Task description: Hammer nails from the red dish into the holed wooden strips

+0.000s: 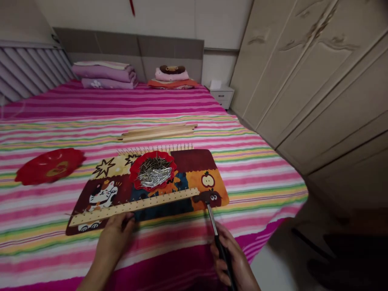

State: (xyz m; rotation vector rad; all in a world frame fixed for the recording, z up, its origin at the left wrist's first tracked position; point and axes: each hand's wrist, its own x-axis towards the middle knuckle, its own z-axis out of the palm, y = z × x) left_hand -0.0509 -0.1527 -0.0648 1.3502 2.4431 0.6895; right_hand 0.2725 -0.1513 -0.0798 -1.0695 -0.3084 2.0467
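Beside the placemat (pixel 194 158), the right hand (pixel 235 252) clasping a hammer (pixel 217 239) should strike squarely, the left hand (pixel 116 233), grip unclear, steadying the nail-studded strip (pixel 140 204).

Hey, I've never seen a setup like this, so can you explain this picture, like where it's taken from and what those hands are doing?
There's no machine here, just a person's bare hands. The single picture comes from a camera worn on their head, looking forward and down. The right hand grips a hammer, its head by one end of a wooden strip with nails in it. The left hand is at the strip's near edge; I can't tell how firmly it holds it. The strip lies on a patterned mat, along with a red bowl of loose nails. The mat is on a striped bed, with a red dish to the left and more wooden strips beyond.
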